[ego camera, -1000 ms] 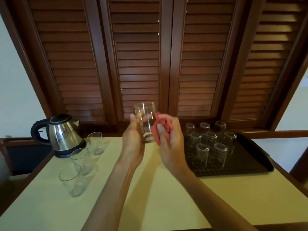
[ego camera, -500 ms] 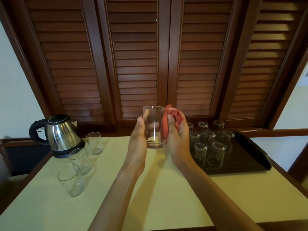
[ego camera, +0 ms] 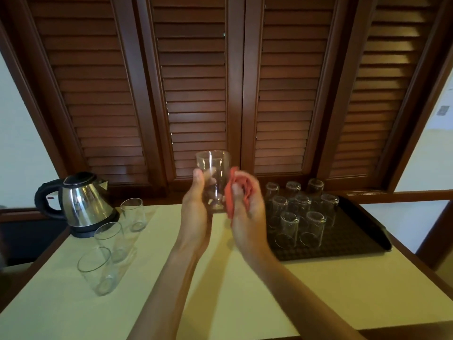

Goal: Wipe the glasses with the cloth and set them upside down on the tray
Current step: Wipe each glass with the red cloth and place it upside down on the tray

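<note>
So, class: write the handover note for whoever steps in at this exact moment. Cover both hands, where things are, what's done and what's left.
Left hand holds one glass upright above the table.
Right hand presses the red cloth against its side.
Done: eight glasses upside down on the black tray.
Left: finish this glass and invert it on the tray, then the three upright glasses by the kettle.

Cloth [ego camera: 239,190] blurred, mostly hidden.
</note>
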`<state>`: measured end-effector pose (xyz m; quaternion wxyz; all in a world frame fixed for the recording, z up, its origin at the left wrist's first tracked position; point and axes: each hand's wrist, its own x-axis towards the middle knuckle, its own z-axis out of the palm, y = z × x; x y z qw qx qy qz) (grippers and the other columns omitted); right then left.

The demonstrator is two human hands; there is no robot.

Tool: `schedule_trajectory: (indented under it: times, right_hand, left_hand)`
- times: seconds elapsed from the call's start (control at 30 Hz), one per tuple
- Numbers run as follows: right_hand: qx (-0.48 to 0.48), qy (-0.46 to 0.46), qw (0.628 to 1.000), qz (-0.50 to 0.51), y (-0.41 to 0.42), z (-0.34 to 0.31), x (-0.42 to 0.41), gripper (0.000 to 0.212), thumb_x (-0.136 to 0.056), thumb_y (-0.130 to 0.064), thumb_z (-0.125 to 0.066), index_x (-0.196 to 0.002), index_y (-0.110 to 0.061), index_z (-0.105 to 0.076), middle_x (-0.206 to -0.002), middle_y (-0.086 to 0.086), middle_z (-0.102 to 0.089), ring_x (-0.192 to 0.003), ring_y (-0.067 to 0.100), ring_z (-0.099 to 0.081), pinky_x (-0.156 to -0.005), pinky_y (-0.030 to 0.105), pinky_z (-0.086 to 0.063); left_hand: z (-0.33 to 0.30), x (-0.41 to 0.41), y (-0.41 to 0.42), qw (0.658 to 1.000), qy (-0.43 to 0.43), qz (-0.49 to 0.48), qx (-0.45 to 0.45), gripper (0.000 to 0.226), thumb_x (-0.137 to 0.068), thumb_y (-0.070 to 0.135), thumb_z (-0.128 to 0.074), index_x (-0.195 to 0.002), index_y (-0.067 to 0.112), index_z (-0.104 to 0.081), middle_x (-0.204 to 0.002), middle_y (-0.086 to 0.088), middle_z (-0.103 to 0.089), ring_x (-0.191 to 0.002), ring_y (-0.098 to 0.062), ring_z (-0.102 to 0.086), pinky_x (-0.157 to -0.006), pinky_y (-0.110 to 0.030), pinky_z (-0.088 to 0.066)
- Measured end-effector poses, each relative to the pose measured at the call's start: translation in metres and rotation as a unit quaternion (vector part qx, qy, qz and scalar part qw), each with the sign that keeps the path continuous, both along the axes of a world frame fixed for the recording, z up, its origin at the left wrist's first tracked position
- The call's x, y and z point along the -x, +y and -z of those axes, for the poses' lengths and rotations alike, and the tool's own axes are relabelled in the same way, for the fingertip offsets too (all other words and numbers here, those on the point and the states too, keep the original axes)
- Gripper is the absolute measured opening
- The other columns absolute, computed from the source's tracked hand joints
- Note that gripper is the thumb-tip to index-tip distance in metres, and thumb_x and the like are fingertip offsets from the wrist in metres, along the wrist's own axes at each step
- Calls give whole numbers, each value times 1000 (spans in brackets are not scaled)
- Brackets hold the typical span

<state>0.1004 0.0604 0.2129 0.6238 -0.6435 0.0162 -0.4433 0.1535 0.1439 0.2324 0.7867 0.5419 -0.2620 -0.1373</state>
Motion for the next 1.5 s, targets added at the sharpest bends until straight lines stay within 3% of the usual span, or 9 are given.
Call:
schedule_trajectory:
  times: [0.2, 0.37, 0.5, 0.7, 0.87, 1.07, 1.2, 1.3, 1.5]
  right_hand:
    - [-98, 42, 994, -11, -23, -22, -13, 19, -102, -36, -51, -118, -35, -61, -118, 6, -70, -111, 27, -68, -100, 54, -53]
    - [-72, 29, 996, -53, 1, -2, 7, 21, -101, -32, -51, -121, -29, -58, -109, -1, -69, -96, 13, -70, -83, 30, -57]
    - [-147, 52, 986, -50, -18, -30, -9, 20, -106, -18, -47, -116, -28, -61, -113, 4, -71, -106, 21, -70, -96, 37, -56]
    - [-104, 74, 990, -58, 4, -10, 11, 30, -93, -38, -54, -120, -28, -60, -111, 1, -71, -101, 14, -69, -89, 29, -56]
    - [-194, 77, 976, -55, -26, -39, -11, 18, -106, -25, -47, -111, -30, -63, -100, -6, -73, -94, 11, -71, -98, 41, -55]
    - [-129, 97, 985, -58, 4, -7, 2, 21, -106, -25, -45, -121, -28, -59, -107, -1, -70, -91, 9, -69, -79, 25, -56]
    - [-205, 74, 974, -61, -21, -37, -15, 22, -107, -23, -44, -121, -24, -61, -118, 8, -70, -112, 23, -68, -105, 46, -52]
    - [-128, 68, 988, -62, -4, -19, -4, 25, -97, -33, -51, -120, -28, -59, -116, 1, -69, -109, 15, -68, -100, 37, -54]
    - [-153, 54, 986, -41, -19, -26, -13, 19, -106, -25, -45, -114, -34, -59, -106, 0, -71, -97, 23, -71, -88, 36, -59]
  left_hand:
    - [6, 7, -1, 999, -25, -17, -24, 46, -92, 65, -45, -125, 40, -64, -108, 1, -76, -110, -20, -73, -86, -40, -62]
    - [-7, -5, 2, 999, 1, -20, -27, 43, -103, 61, -46, -129, 34, -68, -121, -1, -74, -121, -27, -67, -104, -51, -55]
    - [8, 0, -1, 999, -20, -2, -41, 79, -76, 51, -80, -145, 29, -48, -127, 1, -67, -125, -23, -66, -98, -44, -58]
    - [-4, -13, 6, 998, -54, -10, -34, 61, -89, 45, -70, -147, 27, -58, -128, 3, -74, -127, -16, -66, -114, -50, -47]
    - [9, 0, 5, 998, -49, 31, -28, 53, -91, 44, -50, -145, 45, -50, -116, 5, -76, -95, -5, -71, -76, -26, -60]
    - [-6, -16, 4, 998, -57, -7, -33, 70, -95, 62, -53, -160, 41, -35, -139, -3, -64, -130, -30, -62, -96, -49, -60]
    - [5, 7, 5, 993, -101, -19, -54, 57, -88, 52, -66, -143, 45, -53, -125, 12, -72, -118, -4, -67, -83, -21, -61]
    - [-2, 1, 4, 993, -99, -54, -25, 43, -97, 40, -57, -139, 32, -60, -110, 22, -76, -106, 6, -69, -79, -11, -55]
    - [12, 10, 2, 991, -96, -14, -92, 52, -94, 51, -51, -144, 35, -54, -123, 8, -72, -108, -4, -71, -74, -18, -59]
